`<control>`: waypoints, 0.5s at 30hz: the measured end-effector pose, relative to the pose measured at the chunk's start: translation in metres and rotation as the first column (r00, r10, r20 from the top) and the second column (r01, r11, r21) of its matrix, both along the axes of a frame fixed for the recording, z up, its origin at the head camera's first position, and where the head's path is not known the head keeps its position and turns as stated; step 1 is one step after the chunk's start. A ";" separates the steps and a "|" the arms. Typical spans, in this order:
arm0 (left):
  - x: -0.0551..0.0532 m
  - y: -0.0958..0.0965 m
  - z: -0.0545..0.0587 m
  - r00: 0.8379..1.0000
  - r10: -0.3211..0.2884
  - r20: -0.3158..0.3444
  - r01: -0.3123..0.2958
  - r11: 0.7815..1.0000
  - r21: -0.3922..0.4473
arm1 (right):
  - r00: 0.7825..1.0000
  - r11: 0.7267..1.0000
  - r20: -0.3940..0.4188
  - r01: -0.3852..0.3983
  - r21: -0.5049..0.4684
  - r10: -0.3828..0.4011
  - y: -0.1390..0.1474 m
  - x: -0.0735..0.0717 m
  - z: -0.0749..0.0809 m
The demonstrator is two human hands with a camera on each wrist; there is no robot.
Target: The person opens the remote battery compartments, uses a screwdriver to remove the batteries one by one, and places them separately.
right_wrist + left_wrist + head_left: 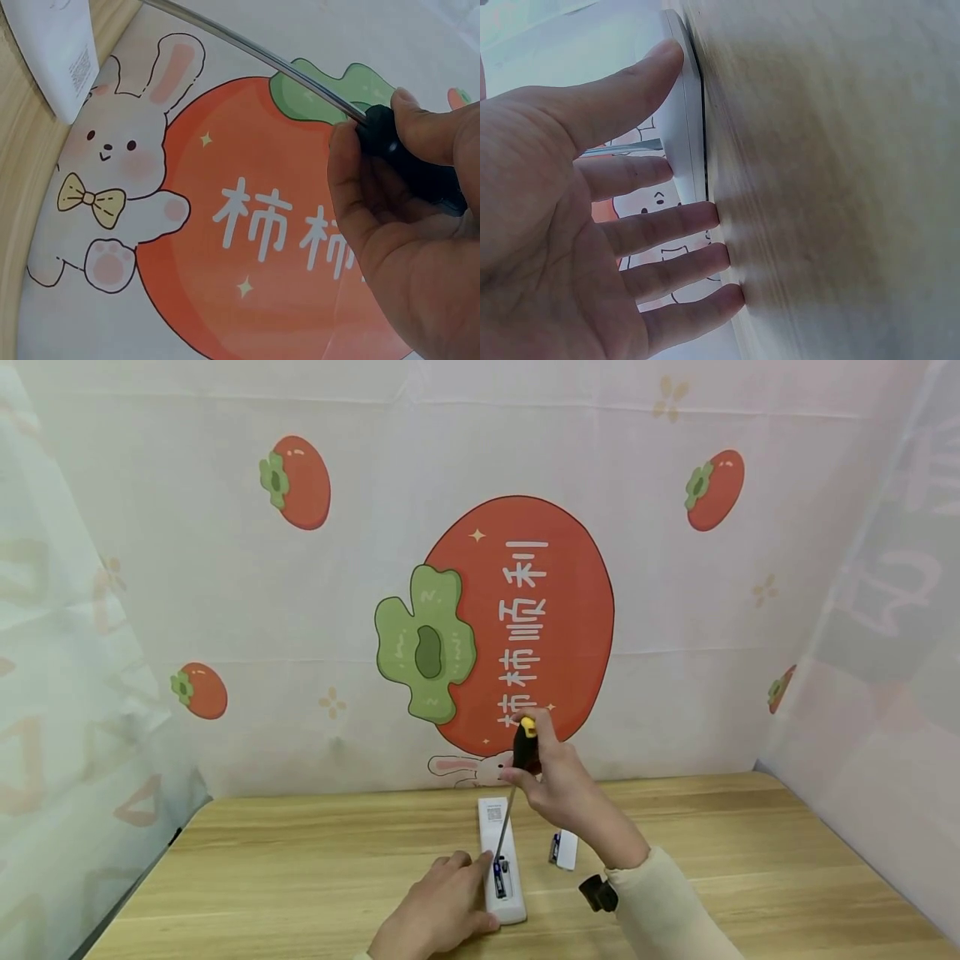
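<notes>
A white remote control (491, 835) lies on the table with its battery compartment uncovered and a dark blue battery (499, 885) inside. My left hand (437, 903) rests along its left side. In the left wrist view, the thumb and index fingertip touch the remote's edge, and the other fingers extend down to the tabletop. My right hand (566, 787) grips the black handle of a screwdriver (259, 52), one finger over its yellow end. The shaft slants down, its tip at the upper end of the battery compartment.
Right of the remote lie a white battery cover (567, 850) and a second battery (555, 848) against its left edge. A wood-grain table (300, 868) spans the front. A printed cloth (337, 610) hangs behind it and along both sides.
</notes>
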State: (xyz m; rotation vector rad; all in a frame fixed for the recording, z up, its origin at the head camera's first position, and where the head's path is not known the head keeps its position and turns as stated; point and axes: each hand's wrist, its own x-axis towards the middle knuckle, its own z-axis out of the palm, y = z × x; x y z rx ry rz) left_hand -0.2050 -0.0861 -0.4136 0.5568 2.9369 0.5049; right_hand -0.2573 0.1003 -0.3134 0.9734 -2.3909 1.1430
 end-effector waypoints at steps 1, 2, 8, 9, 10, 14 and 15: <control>0.000 0.000 0.000 1.000 0.000 -0.001 0.000 1.000 0.000 | 1.000 1.000 0.000 0.004 0.002 -0.004 0.000 0.000 0.000; 0.000 0.000 0.000 1.000 0.001 0.000 -0.001 1.000 0.002 | 1.000 1.000 0.002 0.005 0.002 -0.005 0.000 0.000 0.000; -0.001 -0.001 0.002 1.000 0.005 0.020 -0.005 1.000 0.009 | 0.999 0.999 0.019 -0.043 0.002 0.043 -0.002 -0.002 0.001; -0.001 -0.001 0.002 1.000 0.004 0.021 -0.004 1.000 0.009 | 0.998 0.999 0.028 -0.051 0.002 0.051 -0.003 -0.003 0.001; -0.001 -0.001 0.003 1.000 0.004 0.024 -0.004 1.000 0.009 | 0.998 0.999 0.037 -0.053 0.005 0.053 -0.003 -0.003 0.000; -0.001 -0.001 0.002 1.000 0.003 0.027 -0.003 1.000 0.016 | 0.998 0.999 0.050 -0.041 0.006 0.041 -0.004 -0.005 -0.003; -0.001 -0.001 0.002 1.000 0.005 0.030 -0.005 1.000 0.017 | 0.999 1.000 0.043 -0.031 0.005 0.031 -0.004 -0.005 -0.003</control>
